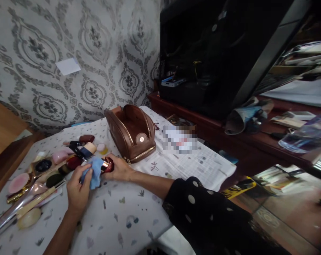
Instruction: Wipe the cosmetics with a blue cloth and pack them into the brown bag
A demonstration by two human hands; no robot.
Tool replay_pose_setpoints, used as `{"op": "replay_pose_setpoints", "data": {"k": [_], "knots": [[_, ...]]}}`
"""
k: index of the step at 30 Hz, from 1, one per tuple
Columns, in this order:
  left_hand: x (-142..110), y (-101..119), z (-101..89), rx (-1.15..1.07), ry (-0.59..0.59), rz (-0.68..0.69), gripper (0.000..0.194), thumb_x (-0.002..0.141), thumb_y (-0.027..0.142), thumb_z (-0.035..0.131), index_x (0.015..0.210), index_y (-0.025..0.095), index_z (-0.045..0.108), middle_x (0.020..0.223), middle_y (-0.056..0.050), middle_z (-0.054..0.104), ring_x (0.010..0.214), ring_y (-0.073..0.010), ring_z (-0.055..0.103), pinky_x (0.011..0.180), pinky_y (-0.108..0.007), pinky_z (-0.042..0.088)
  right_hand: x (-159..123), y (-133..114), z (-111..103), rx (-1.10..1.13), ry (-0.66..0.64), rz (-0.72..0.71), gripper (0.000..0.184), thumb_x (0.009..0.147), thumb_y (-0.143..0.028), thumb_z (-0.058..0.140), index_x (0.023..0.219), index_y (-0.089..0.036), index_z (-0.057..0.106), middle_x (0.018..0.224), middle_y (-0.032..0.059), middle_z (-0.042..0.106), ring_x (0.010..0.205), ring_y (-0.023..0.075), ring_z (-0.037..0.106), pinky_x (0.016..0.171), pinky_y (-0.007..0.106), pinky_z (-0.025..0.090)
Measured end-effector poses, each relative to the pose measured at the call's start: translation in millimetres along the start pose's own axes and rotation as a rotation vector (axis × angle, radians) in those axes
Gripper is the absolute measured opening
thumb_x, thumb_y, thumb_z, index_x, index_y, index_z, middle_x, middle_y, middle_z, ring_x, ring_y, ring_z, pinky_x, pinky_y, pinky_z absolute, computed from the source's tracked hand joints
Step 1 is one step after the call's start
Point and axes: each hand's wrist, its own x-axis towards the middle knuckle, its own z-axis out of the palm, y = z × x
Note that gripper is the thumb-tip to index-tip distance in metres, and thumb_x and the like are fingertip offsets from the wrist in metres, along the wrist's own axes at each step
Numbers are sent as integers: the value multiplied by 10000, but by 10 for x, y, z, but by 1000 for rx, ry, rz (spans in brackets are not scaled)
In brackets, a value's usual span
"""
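My left hand [79,187] pinches a light blue cloth [95,173], its fingers closed on the fabric. Close against the cloth, my right hand [120,169] grips a small dark red container with a gold band [108,165]; the exact kind is unclear. The cloth touches the container's gold end. Just beyond my right hand stands a brown zip bag [131,134], its top unzipped and gaping. Left of my hands lies a group of cosmetics, among them a pink round compact [18,183], a dark green oval item [54,180] and a pale sponge-like oval [29,217].
A white printed cloth [123,212] covers the table. Behind the bag, a large black screen [203,63] rests on a dark red cabinet [192,113]. A clear plastic container [301,136] sits at the right. A wooden board [6,131] borders the left side, beside the patterned wall.
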Motion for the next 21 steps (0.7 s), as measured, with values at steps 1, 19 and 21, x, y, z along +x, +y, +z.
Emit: {"op": "replay_pose_setpoints", "data": {"k": [1,19,21], "knots": [[0,26,8,14,-25,75,259,929,407,517,1001,208,666,978,-63,674,946,-222,627,890,-372,516,-1,4,1,-20,-10,-5,530,630,-351,819,1083,-220,576,862,-44,640,792,151,626,721,250,490],[-57,177,117,198,-152,104,428,997,434,350,1241,166,579,1088,-107,607,1025,-246,593,917,-376,486,-66,-28,34,-319,-101,-227,468,688,-309,754,1071,-183,516,1014,63,621,922,230,614,810,350,493],[-46,195,108,190,-147,72,425,992,450,346,1198,175,596,1061,-98,619,1006,-246,601,922,-379,483,-74,-51,29,-335,-107,-237,459,688,-305,755,1058,-180,515,1006,68,617,913,235,612,810,358,494]]}}
